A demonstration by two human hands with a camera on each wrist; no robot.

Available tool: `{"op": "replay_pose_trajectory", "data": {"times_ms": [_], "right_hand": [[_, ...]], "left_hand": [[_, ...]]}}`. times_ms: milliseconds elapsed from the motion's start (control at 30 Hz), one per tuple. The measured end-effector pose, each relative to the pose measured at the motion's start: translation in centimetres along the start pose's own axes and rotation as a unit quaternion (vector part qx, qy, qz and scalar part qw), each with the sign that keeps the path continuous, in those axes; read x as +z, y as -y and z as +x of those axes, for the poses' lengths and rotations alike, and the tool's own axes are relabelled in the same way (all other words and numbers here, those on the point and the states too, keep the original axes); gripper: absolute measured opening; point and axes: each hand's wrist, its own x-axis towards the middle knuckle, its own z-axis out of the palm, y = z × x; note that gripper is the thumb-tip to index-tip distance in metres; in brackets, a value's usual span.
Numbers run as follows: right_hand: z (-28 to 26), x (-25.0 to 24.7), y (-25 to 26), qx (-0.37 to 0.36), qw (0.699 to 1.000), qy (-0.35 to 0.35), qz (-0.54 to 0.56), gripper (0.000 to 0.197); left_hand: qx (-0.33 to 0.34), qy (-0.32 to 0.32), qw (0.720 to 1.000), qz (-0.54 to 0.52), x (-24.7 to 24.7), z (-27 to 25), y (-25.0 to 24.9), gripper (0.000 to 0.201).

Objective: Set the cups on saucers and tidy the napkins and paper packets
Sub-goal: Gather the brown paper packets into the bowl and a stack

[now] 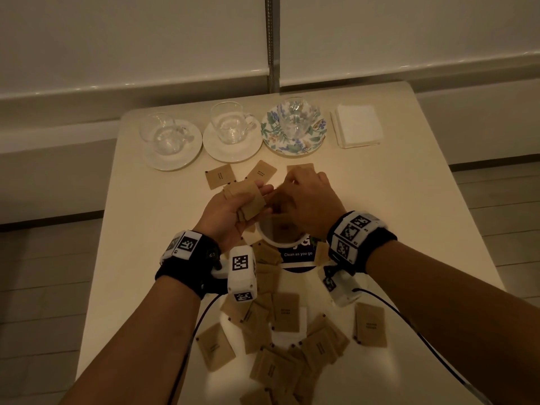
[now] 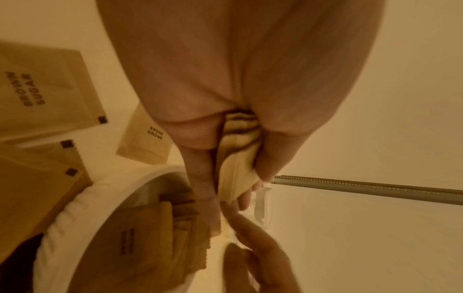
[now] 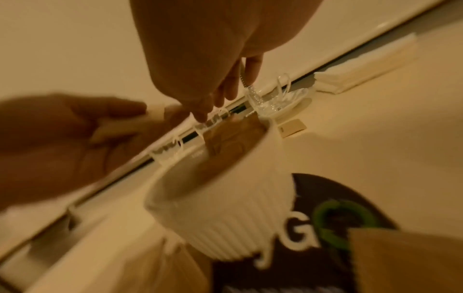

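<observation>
Head view shows my left hand [image 1: 233, 210] just beyond the white ribbed bowl [image 1: 270, 239], its fingers [image 1: 264, 190] and thumb curled round a small stack of brown sugar packets [image 1: 248, 200]. From the left wrist, the stack's edges [image 2: 238, 150] sit wedged between palm and fingers. My right hand [image 1: 306, 200] hangs over the bowl's far rim, touching the left; whether its fingers are pinching a packet or only reaching for the stack, I cannot tell, since the right wrist picture is blurred.

Some packets already stand inside the bowl [image 2: 140, 237]. The bowl rests on a dark printed mat [image 1: 298, 255]. Beyond the bowl lie three loose packets [image 1: 219, 176], and farther beyond it three glass cups stand on saucers in a row: two on plain white saucers [image 1: 172, 160] and one on a flowered saucer [image 1: 274, 135]. A squared stack of white napkins [image 1: 358, 125] lies at the right end of that row. On the near side of the bowl, many more packets [image 1: 286, 314] lie scattered across the table [image 1: 394, 214].
</observation>
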Motion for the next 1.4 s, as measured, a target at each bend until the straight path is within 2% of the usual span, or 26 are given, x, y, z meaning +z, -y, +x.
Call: {"op": "replay_pose_trajectory", "data": {"times_ms": [67,133,200,267,333,433,467,567,667,767,833,967,1033,1100,1167,1267,1333,1400], "right_hand": [[0.7,-0.7,0.2,0.077,0.984,-0.036,0.156,0.024],[1.7,-1.6,0.7,0.090,0.953,-0.001,0.288,0.025],[2.5,-2.5,1.1,0.055,0.956,0.081,0.277,0.024],[2.8,-3.0,1.0,0.038,0.964,0.126,0.232,0.019],[2.8,-3.3,0.5,0.061,0.964,0.132,0.222,0.014],[2.3,-3.5,-0.2,0.112,0.954,0.118,0.251,0.012],[2.2,-3.5,-0.3,0.120,0.949,0.115,0.269,0.013],[1.7,-3.3,0.3,0.125,0.940,0.126,0.292,0.025],[1.6,-3.1,0.6,0.126,0.938,0.151,0.285,0.039],[1.5,-3.0,0.7,0.113,0.934,0.167,0.295,0.028],[1.5,-3.1,0.5,0.116,0.930,0.157,0.311,0.016],[1.0,-3.2,-0.6,0.149,0.932,0.129,0.305,0.009],[0.5,-3.0,-1.1,0.176,0.930,0.117,0.300,0.012],[0.0,-2.3,-0.7,0.173,0.933,0.133,0.285,0.016],[-0.5,-1.5,0.3,0.149,0.950,0.150,0.231,0.019],[-1.0,-0.6,1.4,0.115,0.976,0.151,0.110,0.018],[-1.3,-0.3,1.5,0.112,0.981,0.148,0.046,0.025],[-1.4,-0.4,1.3,0.114,0.983,0.144,0.006,0.024]], "left_hand": [[0.003,-0.009,0.997,0.081,-0.2,0.0,0.0,0.028],[0.016,0.003,0.986,0.166,0.0,-0.3,0.1,0.015],[0.039,0.026,0.978,0.204,0.2,-0.5,0.5,0.014],[0.045,0.056,0.972,0.224,0.3,-0.7,0.6,0.019],[0.026,0.077,0.976,0.203,0.1,-0.8,0.6,0.025],[-0.031,0.043,0.996,0.076,-0.1,-0.9,0.3,0.026],[-0.036,0.039,0.996,0.068,-0.1,-1.0,0.1,0.026],[-0.031,0.085,0.983,0.158,0.1,-1.4,-0.1,0.027],[-0.027,0.116,0.974,0.191,0.2,-2.0,-0.2,0.030],[-0.032,0.117,0.974,0.192,0.2,-2.3,-0.3,0.030],[-0.054,0.089,0.985,0.139,0.0,-2.2,-0.1,0.037],[-0.025,-0.013,0.998,0.061,-0.4,-2.1,-0.1,0.026],[0.000,-0.054,0.998,0.034,-0.5,-2.0,-0.4,0.033],[0.013,-0.075,0.997,0.027,-0.5,-2.0,-0.7,0.041],[0.017,-0.088,0.995,0.052,-0.1,-2.0,-0.9,0.043],[0.002,-0.083,0.986,0.143,1.0,-2.2,-1.0,0.037],[-0.013,-0.069,0.977,0.201,1.8,-2.2,-0.9,0.028],[-0.020,-0.054,0.973,0.223,2.2,-2.2,-0.7,0.022]]}}
